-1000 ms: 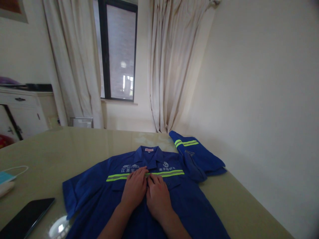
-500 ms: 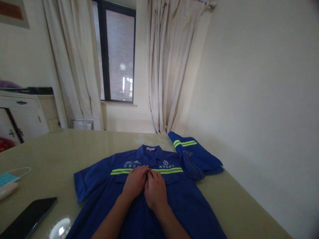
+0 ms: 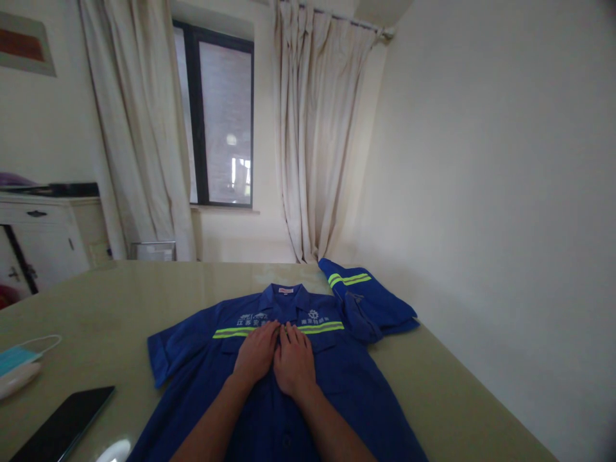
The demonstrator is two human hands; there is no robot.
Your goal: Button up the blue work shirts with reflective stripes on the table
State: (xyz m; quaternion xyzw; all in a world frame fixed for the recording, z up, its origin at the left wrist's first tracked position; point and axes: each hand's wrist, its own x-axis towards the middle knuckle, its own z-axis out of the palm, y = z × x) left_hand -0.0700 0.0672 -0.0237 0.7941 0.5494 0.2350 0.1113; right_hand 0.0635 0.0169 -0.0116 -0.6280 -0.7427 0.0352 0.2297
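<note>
A blue short-sleeved work shirt [image 3: 192,340] with a yellow-green reflective stripe lies spread face up on the pale table [image 3: 120,295]. My left hand [image 3: 257,354] and my right hand [image 3: 294,359] rest side by side on its chest, at the button placket just below the stripe. Their fingertips meet and curl onto the cloth at the front opening; whatever they pinch there is too small to make out. A second blue garment [image 3: 370,301] with the same stripe lies folded at the shirt's right shoulder.
A black phone [image 3: 65,425] lies near the table's front left, with a blue face mask [image 3: 19,356] and a white object beside it. The wall runs along the table's right edge. Curtains, a window and a white cabinet [image 3: 38,234] stand behind.
The view has tilted up a little, so shirt and hands sit lower and slightly left in frame. Both hands stay together on the shirt front with little movement.
</note>
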